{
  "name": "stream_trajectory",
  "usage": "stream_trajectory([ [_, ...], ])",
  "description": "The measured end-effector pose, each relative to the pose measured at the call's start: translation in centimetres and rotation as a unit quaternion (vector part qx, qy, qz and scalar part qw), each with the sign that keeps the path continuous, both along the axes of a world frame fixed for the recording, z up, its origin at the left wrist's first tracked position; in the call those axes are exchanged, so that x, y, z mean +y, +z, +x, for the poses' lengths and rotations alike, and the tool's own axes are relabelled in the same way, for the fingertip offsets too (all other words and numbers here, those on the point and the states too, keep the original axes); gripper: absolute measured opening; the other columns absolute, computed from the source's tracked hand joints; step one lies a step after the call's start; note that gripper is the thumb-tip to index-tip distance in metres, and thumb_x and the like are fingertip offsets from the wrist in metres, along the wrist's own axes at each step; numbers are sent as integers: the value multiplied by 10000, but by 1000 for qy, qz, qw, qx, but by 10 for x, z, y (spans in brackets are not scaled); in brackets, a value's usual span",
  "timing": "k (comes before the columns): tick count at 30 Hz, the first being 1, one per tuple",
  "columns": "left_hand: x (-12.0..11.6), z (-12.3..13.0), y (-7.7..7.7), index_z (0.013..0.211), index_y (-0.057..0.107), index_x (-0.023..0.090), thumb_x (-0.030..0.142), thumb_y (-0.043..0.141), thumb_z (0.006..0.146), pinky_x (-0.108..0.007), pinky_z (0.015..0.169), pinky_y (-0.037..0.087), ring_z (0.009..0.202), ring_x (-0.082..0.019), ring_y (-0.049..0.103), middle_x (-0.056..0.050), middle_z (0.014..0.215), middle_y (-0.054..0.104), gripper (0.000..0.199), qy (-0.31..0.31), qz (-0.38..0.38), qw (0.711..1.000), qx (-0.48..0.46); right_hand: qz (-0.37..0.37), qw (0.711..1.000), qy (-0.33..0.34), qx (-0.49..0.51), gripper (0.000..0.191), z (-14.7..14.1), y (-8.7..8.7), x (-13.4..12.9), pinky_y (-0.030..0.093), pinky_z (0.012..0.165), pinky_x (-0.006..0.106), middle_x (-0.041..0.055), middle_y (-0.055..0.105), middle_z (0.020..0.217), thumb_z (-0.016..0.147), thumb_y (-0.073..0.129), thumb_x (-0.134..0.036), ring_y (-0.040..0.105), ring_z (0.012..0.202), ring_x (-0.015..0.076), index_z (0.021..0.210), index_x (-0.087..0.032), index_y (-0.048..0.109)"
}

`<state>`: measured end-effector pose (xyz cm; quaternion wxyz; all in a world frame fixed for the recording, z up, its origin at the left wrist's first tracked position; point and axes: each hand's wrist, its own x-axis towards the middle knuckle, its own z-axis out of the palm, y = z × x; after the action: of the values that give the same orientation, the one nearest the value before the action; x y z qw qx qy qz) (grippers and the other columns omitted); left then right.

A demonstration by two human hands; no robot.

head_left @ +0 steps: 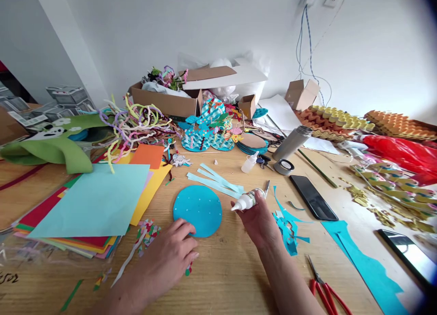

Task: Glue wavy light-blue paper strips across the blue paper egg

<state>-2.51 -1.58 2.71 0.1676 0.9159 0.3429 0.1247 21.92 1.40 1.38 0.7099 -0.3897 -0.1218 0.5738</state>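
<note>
A blue paper disc (197, 210) with small white dots lies flat on the wooden table. My left hand (170, 253) rests at its lower left edge, fingers bent; the fingertips touch the disc and the table, and what lies under them is hidden. To the right of the disc my right hand (261, 221) is wrapped round a white glue bottle (248, 200), which is tilted with its nozzle pointing left. Pale blue paper strips (216, 180) lie just behind the disc. A small clear bottle (249, 162) stands farther back.
Stacked coloured paper (92, 201) is at left. At right are blue scraps (288, 231), red-handled scissors (322, 287), a phone (313, 198) and a metal flask (292, 143). Pipe cleaners (136, 124), a cardboard box (167, 101) and blue paper crafts (208, 128) stand behind.
</note>
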Motion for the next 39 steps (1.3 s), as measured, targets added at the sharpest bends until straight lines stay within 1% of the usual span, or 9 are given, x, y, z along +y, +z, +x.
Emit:
stream_trajectory([
  [5,0,2,3,915,671,211,121,534,896,-326,780,479,926,-199,552,-28,922,641,164,11,8,1000,-9,21,997,14,-69,260,-11,-2,-3,558,610,242,-33,659,727,660,825,-403,602,664,123,748,-211,673],
  [8,0,2,3,937,678,207,131,516,905,-315,730,482,854,-199,565,-29,838,634,182,33,42,998,14,27,991,24,-132,271,-15,-6,-5,522,618,228,-23,640,698,680,808,-433,574,662,121,698,-197,675],
  [12,1,-1,-3,960,680,204,165,492,923,-303,693,487,793,-195,601,-33,805,661,195,54,64,996,37,36,973,49,-220,271,-16,-14,-7,471,632,226,-11,627,694,729,770,-438,544,662,122,717,-180,688],
  [17,3,-2,-7,1005,677,208,175,499,918,-303,687,508,798,-202,646,-41,847,705,201,83,28,995,51,39,953,65,-294,317,-20,-8,-9,449,634,257,3,638,674,716,760,-479,540,640,142,699,-172,684],
  [21,3,1,-1,1056,673,220,195,484,934,-323,750,522,869,-212,658,-46,904,715,227,99,-13,993,67,32,936,68,-344,311,-22,-3,-10,442,645,256,9,641,694,734,740,-472,551,668,155,720,-169,670],
  [26,2,3,5,1115,658,226,211,458,947,-362,784,523,922,-234,653,-58,955,713,262,104,-57,988,96,53,920,90,-378,285,-22,-6,-10,445,633,257,13,624,700,763,715,-451,544,671,158,750,-175,645],
  [31,2,3,5,1136,643,236,210,442,951,-351,785,510,934,-232,648,-59,985,709,275,100,-67,987,105,57,910,116,-395,291,-26,-7,-10,458,633,272,23,618,697,761,713,-453,569,689,179,760,-177,623],
  [35,3,3,6,1080,657,240,218,442,951,-338,773,499,937,-235,645,-57,977,706,251,102,-79,985,111,62,902,115,-411,302,-26,-9,-10,475,657,291,32,624,716,769,702,-466,585,710,193,775,-175,622],
  [39,3,2,6,1101,647,253,223,434,954,-332,764,486,928,-232,641,-49,959,701,261,98,-80,986,108,61,890,106,-439,307,-25,-11,-11,490,677,308,47,642,743,774,694,-470,597,738,208,784,-171,626],
])
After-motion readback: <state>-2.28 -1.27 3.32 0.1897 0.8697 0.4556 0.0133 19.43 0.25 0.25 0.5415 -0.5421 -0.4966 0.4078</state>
